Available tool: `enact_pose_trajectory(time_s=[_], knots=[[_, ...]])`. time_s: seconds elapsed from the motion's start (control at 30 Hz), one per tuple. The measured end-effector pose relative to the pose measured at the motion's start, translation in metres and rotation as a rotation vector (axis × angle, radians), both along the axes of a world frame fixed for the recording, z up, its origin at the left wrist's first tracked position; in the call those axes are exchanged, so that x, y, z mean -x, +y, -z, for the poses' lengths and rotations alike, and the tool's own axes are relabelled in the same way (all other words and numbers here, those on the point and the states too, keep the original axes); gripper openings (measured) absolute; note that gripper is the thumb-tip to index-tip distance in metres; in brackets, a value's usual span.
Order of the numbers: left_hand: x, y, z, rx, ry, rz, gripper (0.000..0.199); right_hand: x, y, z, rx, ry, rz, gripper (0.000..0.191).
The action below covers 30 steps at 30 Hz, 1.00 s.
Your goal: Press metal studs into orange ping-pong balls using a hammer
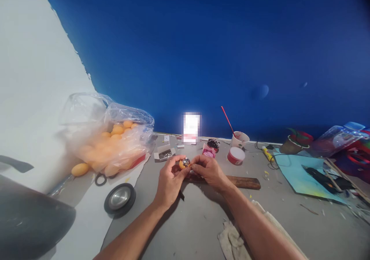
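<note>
A small orange ball [184, 162] with shiny silver pieces on its face is held up over the middle of the table. My left hand [171, 181] is closed around its left side, thumb beneath and fingers behind. At the ball's right edge, the thumb and fingertips of my right hand [208, 171] are pinched together; whatever they hold is too small to tell. Just behind my left hand stands an open white box [164, 154] of small silver bits. Under my hands lies a brown wooden stick [244, 182], partly hidden by them.
Left, a clear plastic bag [115, 144] holds several orange balls, with one loose ball [80, 169] beside it. A round black-rimmed metal disc [120, 199] lies nearer. Behind are a pink-white tub [236, 156] and a paper cup [240, 138]. A light blue sheet [300, 173] lies right.
</note>
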State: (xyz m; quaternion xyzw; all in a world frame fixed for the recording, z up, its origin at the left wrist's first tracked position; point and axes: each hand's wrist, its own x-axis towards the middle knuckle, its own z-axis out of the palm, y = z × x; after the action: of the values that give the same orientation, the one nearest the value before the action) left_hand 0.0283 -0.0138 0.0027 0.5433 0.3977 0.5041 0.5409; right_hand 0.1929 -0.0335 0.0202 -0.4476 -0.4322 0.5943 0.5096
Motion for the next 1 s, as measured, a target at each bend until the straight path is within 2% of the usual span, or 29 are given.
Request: enact_pose_trajectory(time_s=[0.43, 0.77, 1.0], knots=[[-0.0029, -0.0015, -0.0028, 0.047, -0.048, -0.016, 0.055, 0.0032, 0.0009, 0.003, -0.025, -0.053, 0.05, 0.026], [-0.0029, -0.0023, -0.0039, 0.079, -0.058, -0.026, 0.055, -0.0001, -0.0007, -0.0045, -0.017, -0.049, 0.014, 0.029], [-0.0036, -0.0029, -0.0069, 0.074, -0.04, -0.048, 0.052, -0.0008, 0.0008, -0.0014, -0.001, -0.019, 0.01, 0.035]])
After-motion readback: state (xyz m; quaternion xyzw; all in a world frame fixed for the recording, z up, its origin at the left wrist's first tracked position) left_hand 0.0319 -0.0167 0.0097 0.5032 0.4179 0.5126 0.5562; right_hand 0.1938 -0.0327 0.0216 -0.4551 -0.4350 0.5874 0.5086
